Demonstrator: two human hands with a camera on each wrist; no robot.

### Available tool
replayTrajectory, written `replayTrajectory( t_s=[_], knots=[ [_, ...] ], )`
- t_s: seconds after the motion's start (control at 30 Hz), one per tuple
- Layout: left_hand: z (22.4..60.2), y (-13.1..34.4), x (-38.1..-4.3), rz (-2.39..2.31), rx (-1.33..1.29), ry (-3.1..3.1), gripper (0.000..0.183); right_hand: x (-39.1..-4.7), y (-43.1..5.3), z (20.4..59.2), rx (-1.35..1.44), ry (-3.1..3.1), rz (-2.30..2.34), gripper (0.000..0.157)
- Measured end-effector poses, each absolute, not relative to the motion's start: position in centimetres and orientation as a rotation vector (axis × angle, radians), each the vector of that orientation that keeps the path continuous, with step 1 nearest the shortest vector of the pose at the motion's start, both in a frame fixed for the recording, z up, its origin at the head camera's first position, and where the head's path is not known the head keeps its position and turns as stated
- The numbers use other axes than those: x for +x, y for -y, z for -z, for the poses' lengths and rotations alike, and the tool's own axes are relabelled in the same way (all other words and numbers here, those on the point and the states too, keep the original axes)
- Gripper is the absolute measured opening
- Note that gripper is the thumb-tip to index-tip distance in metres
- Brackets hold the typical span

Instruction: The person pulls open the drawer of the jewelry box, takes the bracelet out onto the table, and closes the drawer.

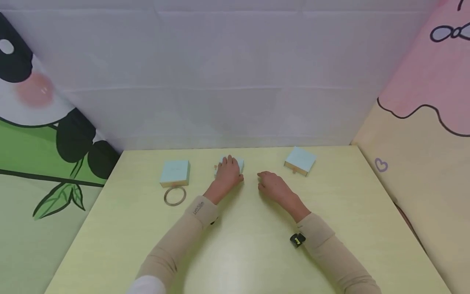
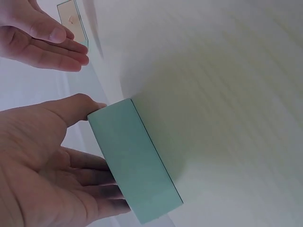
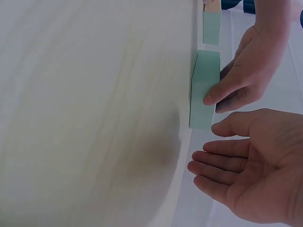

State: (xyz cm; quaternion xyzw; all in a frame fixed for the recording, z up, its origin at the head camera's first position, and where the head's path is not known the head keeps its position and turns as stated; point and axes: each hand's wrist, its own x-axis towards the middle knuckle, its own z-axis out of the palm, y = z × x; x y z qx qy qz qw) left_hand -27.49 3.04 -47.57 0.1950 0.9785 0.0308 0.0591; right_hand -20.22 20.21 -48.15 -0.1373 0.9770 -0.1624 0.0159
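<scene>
My left hand (image 1: 228, 171) lies over a small light-blue box (image 2: 136, 161) in the middle of the table's far part. In the left wrist view its thumb is at one end of the box and its fingers reach over the top, holding it. A small tab shows at the box's left side in the head view. My right hand (image 1: 274, 185) hovers to the right of this box, empty, with fingers loosely extended and palm facing inward. In the right wrist view, its thumb tip is close to the near corner of the box.
A similar blue box (image 1: 175, 172) sits at left, with a thin brownish ring (image 1: 175, 196), bangle-like, in front of it. Another blue box (image 1: 300, 160) with a tan front and tab lies turned at right, near the far table edge. A pale cloth wall (image 1: 235, 81) stands behind.
</scene>
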Motion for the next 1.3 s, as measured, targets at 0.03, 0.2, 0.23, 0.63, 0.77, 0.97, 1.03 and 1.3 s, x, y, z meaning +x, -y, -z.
replayTrajectory(
  t_s=[0.03,0.2,0.23,0.63,0.77,0.97,1.03,1.3],
  knots=[
    [47.7,-2.9,-27.5,-0.092,0.591,-2.958,0.073,-20.2,-20.2,48.0,-0.436,-3.043,0.502,0.038],
    [47.7,-2.0,-27.8,-0.131,0.677,-2.923,0.072,-20.2,-20.3,47.6,-0.452,-3.049,0.500,0.038],
    [47.7,-1.8,-27.8,-0.128,0.709,-2.917,0.071,-20.3,-20.4,47.6,-0.448,-3.047,0.506,0.039],
    [47.2,0.6,-27.8,-0.275,0.831,-2.830,0.069,-21.1,-20.5,47.3,-0.432,-3.033,0.527,0.041],
    [47.4,0.8,-27.8,-0.317,0.820,-2.840,0.068,-20.9,-20.6,47.2,-0.440,-3.039,0.509,0.042],
    [47.8,1.4,-27.7,-0.240,0.907,-2.897,0.062,-20.7,-20.7,47.1,-0.465,-3.038,0.524,0.042],
    [47.9,1.6,-27.8,-0.212,0.946,-2.919,0.057,-20.7,-20.7,47.0,-0.469,-3.038,0.524,0.043],
    [48.0,2.3,-28.0,-0.226,1.071,-2.860,0.058,-20.8,-21.0,47.3,-0.457,-3.040,0.547,0.042]
  ],
)
